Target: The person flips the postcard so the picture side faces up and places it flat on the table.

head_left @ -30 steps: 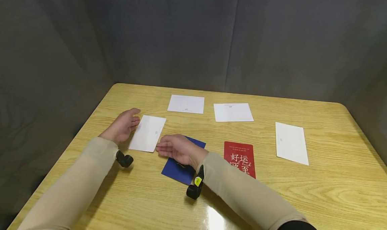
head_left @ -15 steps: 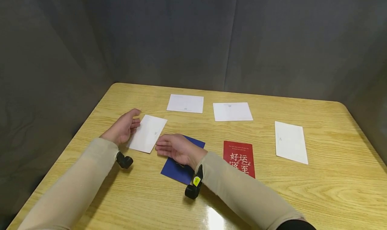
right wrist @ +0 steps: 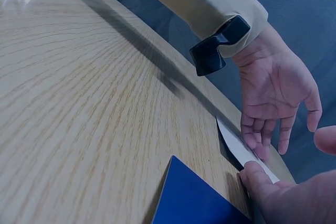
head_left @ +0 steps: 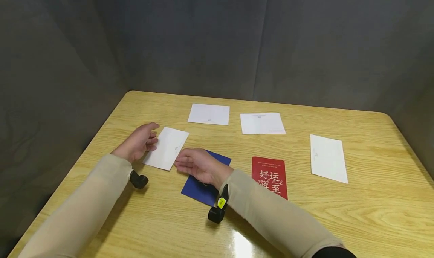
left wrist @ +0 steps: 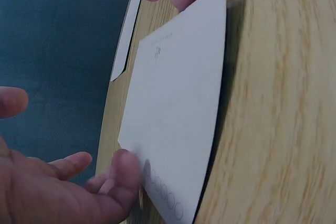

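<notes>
A white postcard (head_left: 166, 148) with faint print lies between the two hands on the left part of the table. My left hand (head_left: 137, 142) is at its left edge, fingers loosely bent; in the left wrist view the fingertips (left wrist: 126, 166) meet the card's edge. From the other side, my right hand (head_left: 201, 165) reaches over a blue card (head_left: 198, 192), its fingertips right at the postcard's right edge. Neither thumb pinches the card. A shadow shows under the postcard's near edge in the left wrist view. My right hand and wrist hide part of the blue card.
Two white cards, a left one (head_left: 208, 114) and a right one (head_left: 262, 123), lie toward the table's back edge. Another white card (head_left: 328, 159) lies at the right. A red card (head_left: 269, 175) with white lettering is partly covered by my right sleeve. Grey cloth (head_left: 203, 43) stands behind the table.
The postcard between my hands has turned slightly clockwise, its far end shifting right. Both hands have stayed nearly in place; the other cards lie as before.
</notes>
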{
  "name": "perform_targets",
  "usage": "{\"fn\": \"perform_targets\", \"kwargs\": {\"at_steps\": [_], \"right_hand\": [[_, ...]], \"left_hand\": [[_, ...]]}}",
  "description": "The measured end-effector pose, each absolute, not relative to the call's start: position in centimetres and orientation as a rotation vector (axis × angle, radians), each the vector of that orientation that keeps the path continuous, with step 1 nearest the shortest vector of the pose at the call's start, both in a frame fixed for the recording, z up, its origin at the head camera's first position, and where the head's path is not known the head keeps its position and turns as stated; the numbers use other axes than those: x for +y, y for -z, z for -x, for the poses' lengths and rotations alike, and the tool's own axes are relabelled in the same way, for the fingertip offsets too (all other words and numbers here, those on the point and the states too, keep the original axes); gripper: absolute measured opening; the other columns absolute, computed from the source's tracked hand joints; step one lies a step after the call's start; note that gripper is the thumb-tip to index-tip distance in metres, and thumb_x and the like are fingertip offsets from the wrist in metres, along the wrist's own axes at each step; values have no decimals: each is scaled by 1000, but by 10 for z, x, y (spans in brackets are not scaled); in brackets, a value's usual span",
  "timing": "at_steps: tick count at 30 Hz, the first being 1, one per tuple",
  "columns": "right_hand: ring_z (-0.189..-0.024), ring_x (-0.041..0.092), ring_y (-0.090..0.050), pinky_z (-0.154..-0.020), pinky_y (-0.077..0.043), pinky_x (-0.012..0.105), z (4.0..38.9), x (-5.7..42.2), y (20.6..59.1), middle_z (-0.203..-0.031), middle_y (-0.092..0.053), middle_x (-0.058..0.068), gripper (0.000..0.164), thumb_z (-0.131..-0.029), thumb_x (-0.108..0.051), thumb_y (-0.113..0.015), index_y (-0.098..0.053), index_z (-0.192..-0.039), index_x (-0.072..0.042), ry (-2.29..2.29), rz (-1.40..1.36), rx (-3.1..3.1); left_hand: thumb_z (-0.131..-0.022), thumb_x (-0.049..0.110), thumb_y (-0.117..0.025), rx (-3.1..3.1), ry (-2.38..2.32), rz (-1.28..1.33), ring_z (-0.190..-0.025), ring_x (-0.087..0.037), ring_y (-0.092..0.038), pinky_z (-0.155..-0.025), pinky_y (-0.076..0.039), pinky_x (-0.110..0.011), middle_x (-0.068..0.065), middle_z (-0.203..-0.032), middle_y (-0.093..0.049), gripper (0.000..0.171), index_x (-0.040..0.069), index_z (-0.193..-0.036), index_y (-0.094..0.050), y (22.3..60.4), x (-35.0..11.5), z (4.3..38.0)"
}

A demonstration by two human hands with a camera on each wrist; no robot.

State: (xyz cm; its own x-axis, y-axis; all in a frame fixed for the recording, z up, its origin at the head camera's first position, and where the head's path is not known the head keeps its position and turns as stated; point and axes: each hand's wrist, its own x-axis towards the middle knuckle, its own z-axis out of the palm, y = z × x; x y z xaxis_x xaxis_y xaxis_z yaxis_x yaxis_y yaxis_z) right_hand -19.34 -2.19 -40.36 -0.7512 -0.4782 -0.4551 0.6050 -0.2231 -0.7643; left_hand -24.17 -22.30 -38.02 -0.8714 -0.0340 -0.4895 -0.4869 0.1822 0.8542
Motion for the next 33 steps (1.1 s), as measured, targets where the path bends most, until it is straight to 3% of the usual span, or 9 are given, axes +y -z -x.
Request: {"fn": "perform_targets", "kwargs": {"at_steps": [4,8,13,21,33], "right_hand": [[-106,30,-60,-98,-47,39,193,-24,404,-110,-60,20,7,-93,-3,-51,-56,-94,2,2028,-170,1343],[-109,31,-59,-97,-47,38,193,-25,405,-110,-60,20,19,-93,-3,-51,-57,-108,8,2048,-183,1328],[-107,28,-60,-97,-47,39,194,-26,408,-101,-59,15,30,-93,-1,-51,-53,-120,11,2089,-207,1288],[-119,32,-55,-97,-47,38,194,-25,409,-120,-58,20,36,-95,-2,-51,-51,-128,11,2076,-171,1303],[-122,31,-53,-98,-46,39,192,-28,407,-123,-58,19,36,-98,-6,-50,-50,-131,9,2022,-117,1364]], "left_hand": [[-99,37,-38,2117,-1666,456,-129,-31,-29,-104,-29,-38,-20,-151,-25,67,8,-154,-13,383,-226,242],[-100,39,-36,2122,-1635,461,-137,-32,-24,-108,-21,-42,-18,-153,-26,68,10,-155,-9,384,-227,242],[-99,38,-38,2134,-1652,476,-134,-30,-27,-100,-26,-37,-17,-152,-29,68,10,-155,-11,384,-227,241],[-99,36,-37,2138,-1653,469,-133,-30,-27,-104,-26,-38,-17,-151,-28,66,7,-154,-15,385,-226,240],[-99,33,-38,2164,-1648,476,-131,-29,-28,-99,-30,-34,-17,-150,-26,62,2,-150,-22,387,-227,240]]}}
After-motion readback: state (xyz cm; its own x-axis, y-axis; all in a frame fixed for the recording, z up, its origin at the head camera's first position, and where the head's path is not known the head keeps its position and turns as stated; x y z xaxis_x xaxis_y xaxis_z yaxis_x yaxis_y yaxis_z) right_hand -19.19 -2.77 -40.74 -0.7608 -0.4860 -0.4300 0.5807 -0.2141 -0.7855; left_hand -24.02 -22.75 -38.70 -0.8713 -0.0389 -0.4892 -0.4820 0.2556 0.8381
